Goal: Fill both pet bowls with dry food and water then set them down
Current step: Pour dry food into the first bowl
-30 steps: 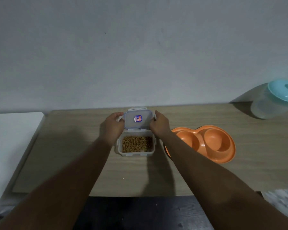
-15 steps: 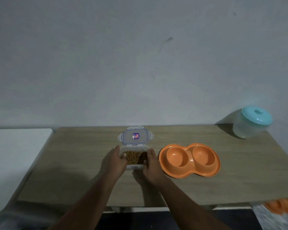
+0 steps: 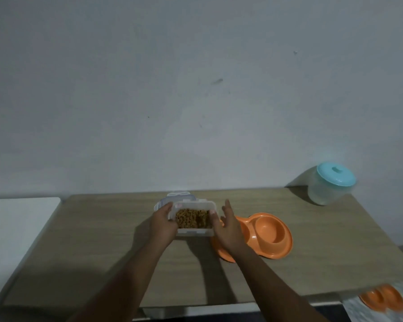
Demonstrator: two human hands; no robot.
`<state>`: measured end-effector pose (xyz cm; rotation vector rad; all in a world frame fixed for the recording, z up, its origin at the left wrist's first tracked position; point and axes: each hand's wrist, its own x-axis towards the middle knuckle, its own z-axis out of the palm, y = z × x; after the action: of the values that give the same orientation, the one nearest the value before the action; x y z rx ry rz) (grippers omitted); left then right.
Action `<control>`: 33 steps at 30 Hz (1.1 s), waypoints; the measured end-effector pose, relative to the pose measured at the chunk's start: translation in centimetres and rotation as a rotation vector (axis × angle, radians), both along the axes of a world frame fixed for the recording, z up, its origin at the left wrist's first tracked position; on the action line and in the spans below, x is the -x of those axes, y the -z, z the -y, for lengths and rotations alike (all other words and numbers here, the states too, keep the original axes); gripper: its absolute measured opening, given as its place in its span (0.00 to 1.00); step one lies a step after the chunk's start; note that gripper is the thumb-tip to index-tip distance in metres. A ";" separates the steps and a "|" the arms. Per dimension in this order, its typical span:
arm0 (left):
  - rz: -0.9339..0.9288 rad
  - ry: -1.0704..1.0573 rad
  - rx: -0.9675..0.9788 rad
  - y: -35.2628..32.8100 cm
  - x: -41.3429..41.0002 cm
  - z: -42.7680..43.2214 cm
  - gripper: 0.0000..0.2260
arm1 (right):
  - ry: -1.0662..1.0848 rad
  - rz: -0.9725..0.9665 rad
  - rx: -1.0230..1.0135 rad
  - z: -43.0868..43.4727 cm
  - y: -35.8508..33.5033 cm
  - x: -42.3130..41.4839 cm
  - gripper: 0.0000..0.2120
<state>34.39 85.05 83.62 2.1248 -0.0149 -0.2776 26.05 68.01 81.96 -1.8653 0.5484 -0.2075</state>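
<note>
A clear plastic box of brown dry food [image 3: 192, 219] is lifted a little off the wooden table [image 3: 102, 240], tilted toward me. My left hand [image 3: 164, 223] grips its left side and my right hand [image 3: 227, 225] holds its right side, fingers partly spread. The box's clear lid [image 3: 179, 196] lies on the table just behind it. An orange double pet bowl [image 3: 270, 235] sits to the right; both wells look empty and its left well is partly hidden by my right hand.
A translucent jug with a teal lid [image 3: 330, 184] stands at the table's back right corner by the wall. A second orange double bowl [image 3: 384, 297] lies on the floor past the table's front right edge. A white surface [image 3: 14, 224] adjoins the table's left side.
The lid was set down on the table behind the box. Both hands then took the box by its sides and raised it off the table. The head view tilted upward.
</note>
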 end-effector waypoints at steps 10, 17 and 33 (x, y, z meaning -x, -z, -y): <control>-0.089 0.067 0.271 -0.5 4.1 9.0 0.30 | 0.108 0.187 -0.359 8.7 -2.9 3.0 0.16; -0.028 0.286 -0.147 4.5 8.5 9.6 0.32 | 0.081 0.190 0.076 12.2 0.4 5.8 0.21; 0.103 0.399 -0.459 9.0 8.8 11.0 0.42 | -0.145 0.323 0.478 11.3 3.1 7.8 0.27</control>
<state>25.60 74.03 74.66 2.5824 -0.4806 -0.4381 18.27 56.75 78.90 -2.2615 0.1425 -0.5706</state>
